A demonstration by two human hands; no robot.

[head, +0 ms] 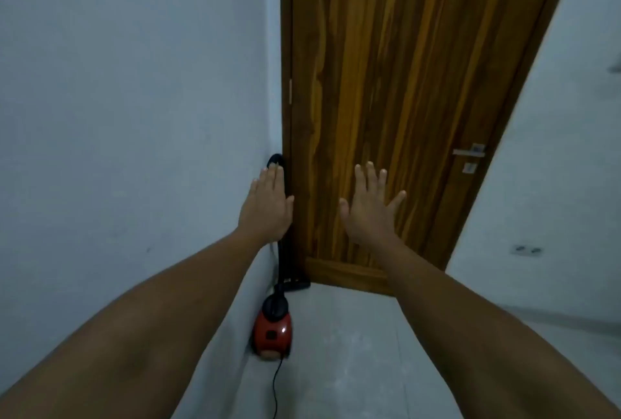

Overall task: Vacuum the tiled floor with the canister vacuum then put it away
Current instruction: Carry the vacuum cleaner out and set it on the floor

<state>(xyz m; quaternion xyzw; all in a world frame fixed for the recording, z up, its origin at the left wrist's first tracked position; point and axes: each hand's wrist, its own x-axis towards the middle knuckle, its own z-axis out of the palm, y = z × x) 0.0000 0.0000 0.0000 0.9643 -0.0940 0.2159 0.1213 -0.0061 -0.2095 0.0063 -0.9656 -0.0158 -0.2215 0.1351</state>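
A small red canister vacuum (pixel 271 334) stands on the pale tiled floor (pixel 353 351) in the corner between the white wall and the wooden door. Its black wand (pixel 285 260) rises upright along the door edge, with the floor head (pixel 297 284) at the door's foot and the curved handle (pixel 274 159) at the top. My left hand (pixel 267 205) is open with flat fingers in front of the wand, fingertips just below the handle. My right hand (pixel 369 208) is open with spread fingers in front of the door, holding nothing.
The wooden door (pixel 403 82) is shut, with a metal lever handle (pixel 468 151) at its right side. A white wall (pixel 134 116) fills the left. A black power cord (pixel 276 391) trails from the vacuum toward me. A wall socket (pixel 527 249) sits low at right.
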